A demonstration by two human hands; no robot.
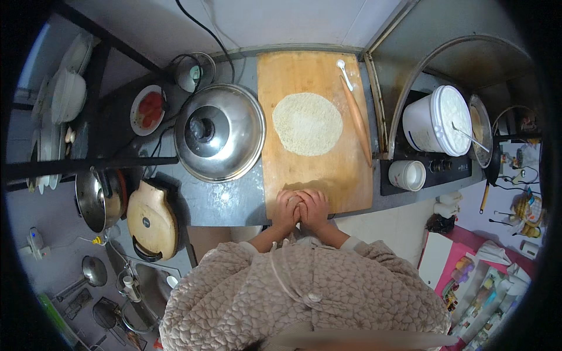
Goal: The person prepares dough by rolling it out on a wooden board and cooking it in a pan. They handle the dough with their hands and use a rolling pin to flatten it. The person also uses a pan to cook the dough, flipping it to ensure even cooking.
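My left hand (286, 209) and my right hand (313, 208) are clasped together over the front edge of a wooden board (303, 72). Their fingers are curled against each other, and nothing shows between them, though the palms are hidden. Beyond them on the board lies a flat, round sheet of pale dough (307, 124), rough on top with a whiter dusting in its middle. A tapered wooden rolling pin (356, 123) rests along the board's right side. At its far end lies a small white measuring spoon (344, 73).
Left of the board sits a domed steel lid (239, 136), with a cream electric griddle (151, 221) nearer me. On the right, a white tub (423, 120) of white powder with a spoon (470, 137) and a small cup (408, 175) stand on a black cooktop (456, 168).
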